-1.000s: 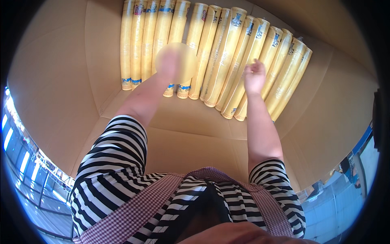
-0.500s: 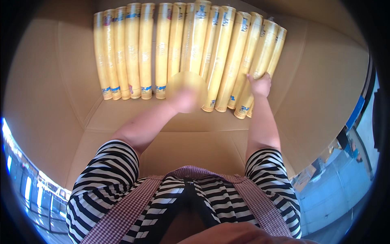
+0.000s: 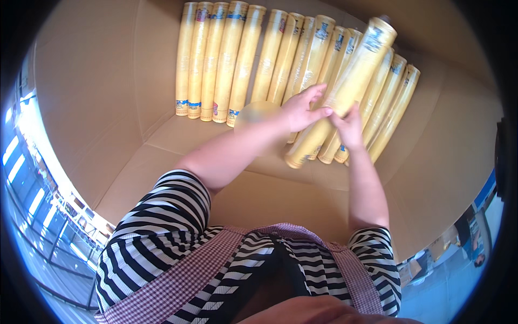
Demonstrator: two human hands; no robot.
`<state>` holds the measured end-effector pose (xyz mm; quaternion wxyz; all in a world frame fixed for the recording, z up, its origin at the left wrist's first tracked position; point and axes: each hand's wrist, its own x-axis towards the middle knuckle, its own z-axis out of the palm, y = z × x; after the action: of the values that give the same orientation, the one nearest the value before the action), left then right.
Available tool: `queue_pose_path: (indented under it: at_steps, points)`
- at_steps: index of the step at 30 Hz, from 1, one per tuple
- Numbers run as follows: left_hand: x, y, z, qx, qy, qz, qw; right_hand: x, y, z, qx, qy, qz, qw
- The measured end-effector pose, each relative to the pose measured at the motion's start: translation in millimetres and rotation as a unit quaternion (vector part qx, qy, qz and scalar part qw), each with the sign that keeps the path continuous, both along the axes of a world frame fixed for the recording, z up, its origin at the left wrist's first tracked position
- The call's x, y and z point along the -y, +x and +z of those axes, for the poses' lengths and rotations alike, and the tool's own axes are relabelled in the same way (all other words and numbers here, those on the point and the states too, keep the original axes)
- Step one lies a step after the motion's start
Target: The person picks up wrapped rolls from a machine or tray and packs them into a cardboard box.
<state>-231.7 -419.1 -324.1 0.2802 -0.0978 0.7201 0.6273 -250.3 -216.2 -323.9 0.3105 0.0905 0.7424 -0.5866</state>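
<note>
The left hand is spread, its thumb lying against the near edge of a tube while its fingers reach beside it; I cannot tell whether it bears any load. The right hand is closed around that tube's lower half. The tube slants across the row of yellow tubes, its upper end toward the right, its lower end showing below the hands.

It looks stiff and probably light for its length; the shiny wrap may let it slide, and a hard squeeze might dent the wall. A hold around the middle, with one hand nearer each end, would probably balance it best.

The row sits inside a large cardboard box, whose creased brown walls curve in the fisheye view. Beyond it, on the left, are dark rails and bright strips of light; on the right, a pale blue floor.
</note>
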Motion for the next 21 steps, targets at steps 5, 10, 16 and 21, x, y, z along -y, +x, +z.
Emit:
queue_pose_path:
  at_steps: [5, 10, 16, 21]
  points:
    - [89, -26, -21, 0.023, -0.149, 0.194, 0.969, 140, 29, -25, 0.073, -0.173, 0.003, 0.982]
    - [263, -1, -58, -0.005, -0.353, 0.202, 0.913, 161, 58, 1, 0.211, -0.173, 0.243, 0.931]
    - [339, 38, -100, 0.081, -0.69, -0.133, 0.707, 109, 82, -7, 0.198, -0.037, 0.268, 0.942]
    - [321, 35, -94, 0.167, -0.639, -0.221, 0.718, 87, 99, -19, 0.215, 0.025, 0.218, 0.952]
